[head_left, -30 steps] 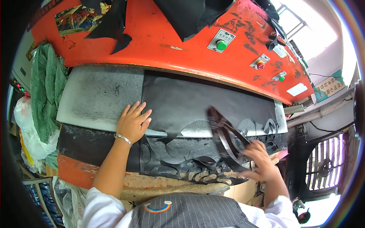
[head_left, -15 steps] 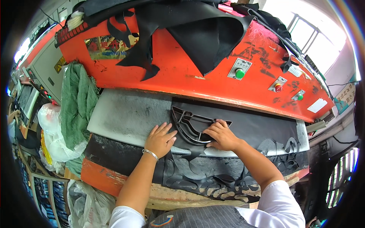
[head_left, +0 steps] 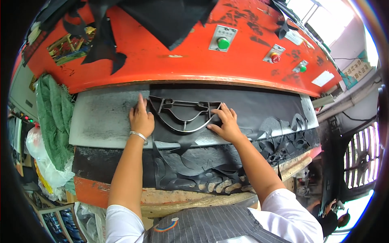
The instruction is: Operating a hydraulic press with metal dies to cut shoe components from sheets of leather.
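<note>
From my head, the metal cutter (head_left: 185, 124) lies mid-picture on the black sheet (head_left: 259, 105). My right hand (head_left: 228, 125) grips its right end; my left hand (head_left: 142, 121), holding nothing, is by its left tip. Lower down, holes (head_left: 222, 185) are cut; right of centre looks uncut.

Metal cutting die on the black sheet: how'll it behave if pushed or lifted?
The metal cutting die looks stiff, being a cross-braced curved frame. It'd probably slide rather than roll, lying flat on the black sheet. Likely light for its footprint, being mostly open.
</note>
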`<act>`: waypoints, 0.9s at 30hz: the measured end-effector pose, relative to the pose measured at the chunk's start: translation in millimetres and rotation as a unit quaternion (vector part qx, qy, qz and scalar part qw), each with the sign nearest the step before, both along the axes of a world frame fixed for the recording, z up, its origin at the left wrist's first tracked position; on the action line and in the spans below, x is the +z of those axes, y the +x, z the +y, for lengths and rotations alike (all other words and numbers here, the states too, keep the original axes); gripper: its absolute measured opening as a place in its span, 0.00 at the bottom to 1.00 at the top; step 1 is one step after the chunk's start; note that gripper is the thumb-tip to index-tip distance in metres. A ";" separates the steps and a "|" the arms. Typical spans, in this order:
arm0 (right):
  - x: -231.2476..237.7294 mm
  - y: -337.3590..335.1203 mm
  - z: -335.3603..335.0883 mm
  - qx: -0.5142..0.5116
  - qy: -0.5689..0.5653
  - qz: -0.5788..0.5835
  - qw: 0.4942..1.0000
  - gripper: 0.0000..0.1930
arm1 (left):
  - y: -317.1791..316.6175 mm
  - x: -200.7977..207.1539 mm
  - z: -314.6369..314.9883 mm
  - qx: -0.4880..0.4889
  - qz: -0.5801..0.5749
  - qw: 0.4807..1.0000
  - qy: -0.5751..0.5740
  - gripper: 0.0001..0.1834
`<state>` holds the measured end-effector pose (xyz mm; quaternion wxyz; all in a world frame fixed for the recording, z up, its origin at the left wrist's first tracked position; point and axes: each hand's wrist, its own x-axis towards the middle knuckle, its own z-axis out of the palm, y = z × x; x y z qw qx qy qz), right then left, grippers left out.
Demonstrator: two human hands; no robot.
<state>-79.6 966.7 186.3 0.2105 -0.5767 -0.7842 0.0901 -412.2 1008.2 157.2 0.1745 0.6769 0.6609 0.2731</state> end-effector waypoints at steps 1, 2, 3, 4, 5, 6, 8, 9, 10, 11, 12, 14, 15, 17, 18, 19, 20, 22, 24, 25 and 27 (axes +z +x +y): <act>0.3 -1.0 0.6 -0.008 -0.004 0.001 1.000 0.32 | 2.6 2.0 0.7 -0.008 0.001 1.000 -0.004 0.45; 2.8 -1.9 3.0 -0.005 -0.002 0.011 1.000 0.30 | 3.3 3.2 1.2 -0.008 0.020 1.000 0.004 0.45; 3.8 -3.4 5.3 0.000 0.001 0.022 1.000 0.29 | 2.0 3.1 2.1 -0.008 0.039 0.999 0.014 0.46; -0.4 -3.4 5.9 -0.009 0.041 0.036 0.998 0.28 | 1.2 2.7 2.5 -0.014 0.033 0.999 0.027 0.46; -1.9 -2.7 5.2 -0.013 0.038 0.038 0.998 0.28 | -0.9 2.4 1.5 -0.018 0.035 0.999 0.024 0.46; -3.2 -1.0 4.8 -0.010 0.055 0.047 0.997 0.28 | -1.8 5.2 -0.2 -0.028 0.014 0.999 0.015 0.45; -5.2 1.2 4.7 -0.011 0.069 0.058 0.996 0.28 | -2.7 3.9 -1.6 -0.038 -0.014 0.999 0.018 0.44; -3.9 0.1 4.8 -0.010 0.083 0.051 0.995 0.28 | -4.5 5.3 -1.7 -0.041 -0.012 0.999 0.014 0.44; -3.1 -1.0 4.3 -0.008 0.097 0.045 0.994 0.27 | -7.3 6.9 -1.4 -0.047 -0.012 0.999 0.018 0.44; -3.7 -1.5 3.2 -0.010 0.093 0.046 0.995 0.27 | -9.6 8.1 -1.6 -0.054 -0.011 0.998 0.022 0.44; -3.9 -1.5 2.5 -0.007 0.096 0.045 0.994 0.27 | -10.7 9.3 -2.6 -0.051 -0.011 0.999 0.016 0.43; -3.7 -2.2 2.0 -0.005 0.095 0.044 0.994 0.27 | -11.9 11.2 -2.0 -0.050 -0.008 0.999 0.015 0.42; -3.2 -2.5 2.2 -0.001 0.106 0.039 0.994 0.27 | -11.7 10.7 -1.6 -0.046 -0.007 0.999 0.017 0.42; -3.2 -2.3 4.1 0.002 0.115 0.035 0.993 0.27 | -11.8 8.8 1.5 -0.046 0.004 0.999 0.018 0.41; -3.7 -3.4 5.0 0.003 0.121 0.031 0.992 0.27 | -13.0 9.9 2.4 -0.043 0.014 0.999 0.022 0.41; -3.5 -3.8 5.7 0.003 0.127 0.026 0.992 0.28 | -13.2 10.8 3.3 -0.041 0.025 0.998 0.027 0.41; -1.8 -3.5 6.0 0.004 0.109 0.028 0.994 0.28 | -12.4 11.9 4.1 -0.035 0.032 0.998 0.027 0.41; -1.2 -6.4 9.0 -0.001 0.109 0.029 0.994 0.27 | -12.9 19.2 6.5 -0.028 0.040 0.999 0.019 0.41; -2.3 -1.7 7.9 -0.001 0.079 0.007 0.997 0.32 | -6.7 28.8 3.2 -0.010 0.036 0.999 0.002 0.39; 0.5 -1.5 8.7 0.009 0.091 0.016 0.996 0.32 | -8.7 25.1 1.1 0.001 0.045 0.999 0.013 0.39; 13.0 -5.0 4.2 0.013 0.048 0.027 0.998 0.41 | -19.3 15.0 -1.9 0.014 0.046 0.996 0.078 0.35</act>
